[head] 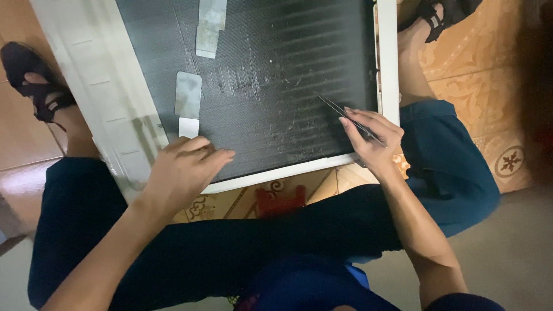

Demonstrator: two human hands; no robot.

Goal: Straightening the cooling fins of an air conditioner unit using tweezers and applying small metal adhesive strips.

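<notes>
Dark, finely ribbed metal fins fill the face of a condenser coil panel [276,75], which lies tilted across the person's lap inside a white frame [92,86]. Pale scratch marks and bent patches show in the fins near the middle of the panel, and small flat metal plates [188,95] sit on the fins toward its left side, with another pair higher up near the top edge. The left hand [184,170] rests palm down on the panel's lower left corner, fingers loosely curled and spread over the fins and the white rim, gripping nothing. The right hand [371,141] is at the lower right corner, just inside the frame, pinched around a pair of thin tweezers [345,118]; the two slim prongs reach up and to the left from the fingers, and their tips lie on or just above the fins, though the dim light makes it hard to tell whether they touch. The person sits with knees apart in dark blue trousers [449,155], and a foot in a black sandal [34,80] shows on the left, with another sandalled foot at the top right. Beneath is an orange patterned floor tile [489,69], and a small red object [279,201] lies on the floor below the panel's lower edge.
</notes>
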